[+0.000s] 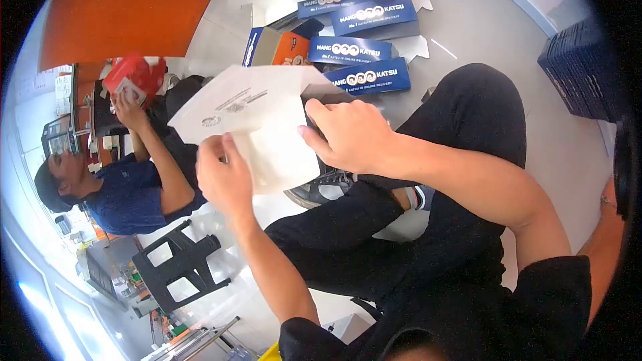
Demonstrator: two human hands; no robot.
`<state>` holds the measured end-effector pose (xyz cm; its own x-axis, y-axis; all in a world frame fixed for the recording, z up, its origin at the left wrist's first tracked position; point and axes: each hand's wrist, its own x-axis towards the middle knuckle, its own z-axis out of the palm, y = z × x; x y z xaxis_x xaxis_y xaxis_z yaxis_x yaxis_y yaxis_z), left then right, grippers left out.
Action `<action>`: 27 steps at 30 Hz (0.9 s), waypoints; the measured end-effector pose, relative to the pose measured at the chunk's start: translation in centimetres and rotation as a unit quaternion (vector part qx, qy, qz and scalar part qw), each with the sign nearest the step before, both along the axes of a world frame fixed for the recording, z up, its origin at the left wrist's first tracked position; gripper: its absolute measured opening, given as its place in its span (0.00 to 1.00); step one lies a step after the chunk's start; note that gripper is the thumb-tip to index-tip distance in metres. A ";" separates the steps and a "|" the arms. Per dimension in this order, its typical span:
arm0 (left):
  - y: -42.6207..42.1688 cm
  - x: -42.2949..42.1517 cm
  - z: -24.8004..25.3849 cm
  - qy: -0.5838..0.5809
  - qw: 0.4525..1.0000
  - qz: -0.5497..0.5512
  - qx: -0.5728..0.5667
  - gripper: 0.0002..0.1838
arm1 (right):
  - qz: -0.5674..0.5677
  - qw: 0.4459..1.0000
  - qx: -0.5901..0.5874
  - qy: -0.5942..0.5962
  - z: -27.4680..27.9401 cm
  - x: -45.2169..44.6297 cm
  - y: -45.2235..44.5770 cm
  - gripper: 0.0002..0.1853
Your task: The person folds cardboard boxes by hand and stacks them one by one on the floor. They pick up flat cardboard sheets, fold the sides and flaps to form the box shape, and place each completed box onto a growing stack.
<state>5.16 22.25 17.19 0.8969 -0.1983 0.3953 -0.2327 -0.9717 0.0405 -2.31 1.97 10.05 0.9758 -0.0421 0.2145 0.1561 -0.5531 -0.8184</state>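
Note:
A partly folded white cardboard box (pixel 277 154) is held up in front of me, its inside facing me and a printed flap spread toward the upper left. My left hand (pixel 226 175) grips its lower left edge, thumb on the inner side. At its right edge, my right hand (pixel 348 135) is closed round the side panel, with thumb and fingers near the dark outer face. Part of the box's outer side is hidden from view.
Beyond the box, several blue and orange printed boxes (pixel 374 15) lie on the floor. Flat dark cartons (pixel 582 70) are stacked at the right wall. A seated person (pixel 134 194) holds a red item at left, near a black stool (pixel 177 264).

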 end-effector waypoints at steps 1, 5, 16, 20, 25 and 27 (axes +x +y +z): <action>1.1 0.2 -0.2 -0.019 0.999 0.016 0.028 0.17 | 0.003 1.000 0.003 0.015 0.6 0.0 0.1 0.12; 3.7 1.7 -1.7 0.107 0.993 0.059 -0.005 0.14 | 0.006 1.000 -0.019 0.009 -0.5 0.4 0.8 0.14; 3.6 0.5 -3.5 0.065 0.996 0.055 -0.015 0.15 | -0.196 0.971 0.008 -0.139 4.6 4.4 -6.3 0.18; 4.3 0.2 -4.4 0.035 0.998 0.040 -0.043 0.15 | -0.298 0.908 -0.293 -0.030 3.2 11.5 -15.6 0.35; 4.4 -0.2 -4.4 0.048 0.995 0.042 -0.079 0.15 | -0.261 0.888 -0.365 0.098 -3.1 11.9 -19.3 0.36; 4.8 0.0 -4.7 0.050 0.992 0.034 -0.113 0.15 | -0.234 0.890 -0.351 0.171 -1.9 12.3 -20.0 0.30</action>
<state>5.19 27.08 12.48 0.9419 -0.0528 0.3319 -0.1510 -0.9488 0.2775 10.04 -18.05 8.15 0.8998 -0.4342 0.0427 -0.4182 -0.8861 -0.1999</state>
